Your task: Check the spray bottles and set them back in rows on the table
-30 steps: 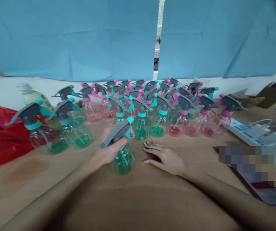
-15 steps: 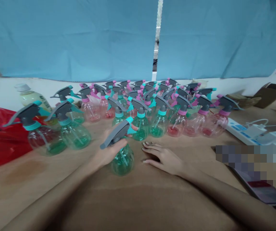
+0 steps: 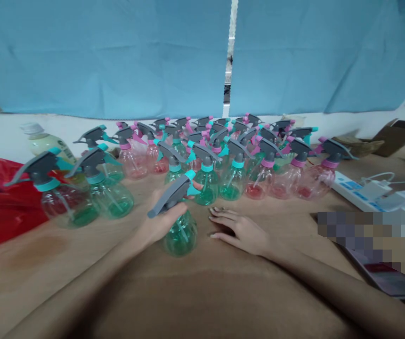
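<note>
The fingers [image 3: 177, 210] of the left hand [image 3: 156, 225] are wrapped around the neck of a green trigger spray bottle [image 3: 180, 240], below its grey head. Its long axis is held nearly upright, the teal nozzle directed forward and rightward. The left forearm is angled in from the lower left. To the bottle's right, and apart from it, the right hand [image 3: 245, 231] is laid palm-down on the bench [image 3: 195, 296], fingers loosely spread. Beyond both hands, pink-collared spray bottles [image 3: 260, 181] are ranged.
</note>
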Demonstrator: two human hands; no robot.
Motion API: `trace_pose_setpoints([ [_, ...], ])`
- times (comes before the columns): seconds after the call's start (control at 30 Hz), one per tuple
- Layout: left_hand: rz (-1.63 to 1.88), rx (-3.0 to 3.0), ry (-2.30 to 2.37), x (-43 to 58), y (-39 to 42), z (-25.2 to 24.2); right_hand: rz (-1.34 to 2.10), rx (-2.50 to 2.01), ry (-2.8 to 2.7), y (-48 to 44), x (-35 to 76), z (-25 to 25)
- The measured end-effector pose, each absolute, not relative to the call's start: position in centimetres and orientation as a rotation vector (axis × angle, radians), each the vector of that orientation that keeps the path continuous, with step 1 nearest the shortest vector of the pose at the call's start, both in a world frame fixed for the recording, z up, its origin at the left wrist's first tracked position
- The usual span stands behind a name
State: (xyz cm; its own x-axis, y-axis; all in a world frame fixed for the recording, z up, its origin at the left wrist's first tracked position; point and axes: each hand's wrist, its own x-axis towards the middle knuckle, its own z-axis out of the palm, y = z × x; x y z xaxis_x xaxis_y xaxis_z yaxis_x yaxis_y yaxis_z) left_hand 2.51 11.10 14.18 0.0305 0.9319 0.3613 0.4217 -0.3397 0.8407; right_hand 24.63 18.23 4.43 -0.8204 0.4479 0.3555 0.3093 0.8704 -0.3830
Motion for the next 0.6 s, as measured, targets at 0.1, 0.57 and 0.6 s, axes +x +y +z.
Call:
trace_pose_setpoints([
  [0.1, 1.292, 1.796, 1.369, 2.61, 11.01, 14.22, 0.446, -0.557, -2.599, 18.23, 24.65, 4.49],
  [0.57, 1.257, 1.814, 1.444, 2.82, 10.81, 14.76, 0.441, -0.550, -2.589, 18.23, 24.66, 4.36],
  [0.6, 1.257, 1.819, 1.450, 2.83, 10.81, 14.77, 0.436, -0.548, -2.590, 18.24, 24.66, 4.34],
])
